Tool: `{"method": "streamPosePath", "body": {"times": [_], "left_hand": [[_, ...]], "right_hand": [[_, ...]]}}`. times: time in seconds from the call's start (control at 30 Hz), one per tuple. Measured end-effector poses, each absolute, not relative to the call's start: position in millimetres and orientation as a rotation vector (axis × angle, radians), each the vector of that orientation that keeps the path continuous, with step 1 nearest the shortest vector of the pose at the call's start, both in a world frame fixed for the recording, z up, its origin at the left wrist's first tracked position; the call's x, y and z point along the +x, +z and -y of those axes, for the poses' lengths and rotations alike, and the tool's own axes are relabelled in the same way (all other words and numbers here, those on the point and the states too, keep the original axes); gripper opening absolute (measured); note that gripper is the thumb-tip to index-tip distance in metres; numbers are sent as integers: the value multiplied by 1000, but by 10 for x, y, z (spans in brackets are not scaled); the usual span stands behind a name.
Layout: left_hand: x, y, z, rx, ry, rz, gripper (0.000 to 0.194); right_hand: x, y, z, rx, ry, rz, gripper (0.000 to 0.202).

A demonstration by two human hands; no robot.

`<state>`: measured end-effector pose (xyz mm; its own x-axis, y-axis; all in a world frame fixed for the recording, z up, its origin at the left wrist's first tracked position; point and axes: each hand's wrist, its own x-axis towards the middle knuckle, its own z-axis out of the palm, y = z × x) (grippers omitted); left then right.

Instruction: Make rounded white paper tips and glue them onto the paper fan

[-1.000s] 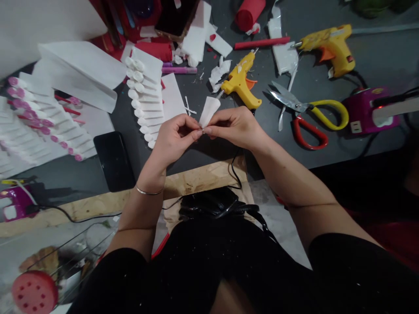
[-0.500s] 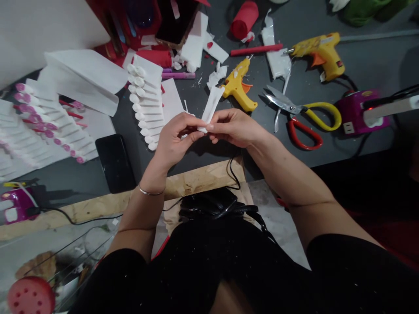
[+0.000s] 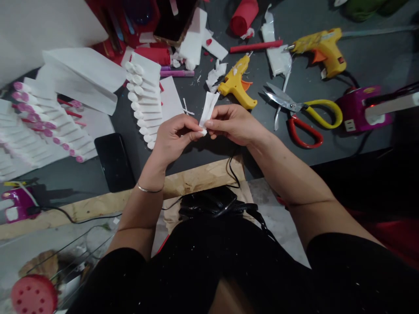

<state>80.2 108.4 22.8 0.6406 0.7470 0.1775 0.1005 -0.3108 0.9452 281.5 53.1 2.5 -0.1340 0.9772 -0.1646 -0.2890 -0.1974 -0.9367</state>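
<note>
Between my two hands is a white paper strip [image 3: 208, 107], its long end pointing away from me and its lower end bunched at my fingertips. My left hand [image 3: 178, 134] pinches the bunched white end between thumb and finger. From the other side, my right hand [image 3: 229, 124] grips the strip just above it, thumb against the paper. A row of white rolled pieces with rounded ends [image 3: 140, 102] lies on paper to the left of my left hand. Beyond my right hand rests a yellow glue gun [image 3: 236, 85].
Scissors with red and yellow handles [image 3: 294, 107] lie to the right, near a second glue gun [image 3: 322, 52] and a purple power socket [image 3: 363, 109]. A black phone [image 3: 114, 162] sits at the left front. Pink-tipped rolled pieces [image 3: 49, 124] cover the far left. Red rolls [image 3: 244, 18] lie at the back.
The white strip's free end has spread wider and looks folded along its length. My fingers have shifted slightly at its lower end; both hands keep hold of it.
</note>
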Motion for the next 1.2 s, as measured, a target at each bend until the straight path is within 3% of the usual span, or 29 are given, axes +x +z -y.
{"method": "streamPosePath", "body": {"times": [0.23,0.47,0.97,1.2], "left_hand": [[809,160,-1110,1691,660,-767,53],[800,74,-1086,1579,584,-844,41],[783,226,-1079,1769,743,-684,36],[775,180,-1128,1912,798,-634,31]], "right_hand": [[2805,43,-492,-1167,1289,1202,46],[2802,56,-459,-1258,1068,1411,38],[2813,11,-530,-988,1750,845,51],[2805,-1,-528,-1021,1684,873,48]]}}
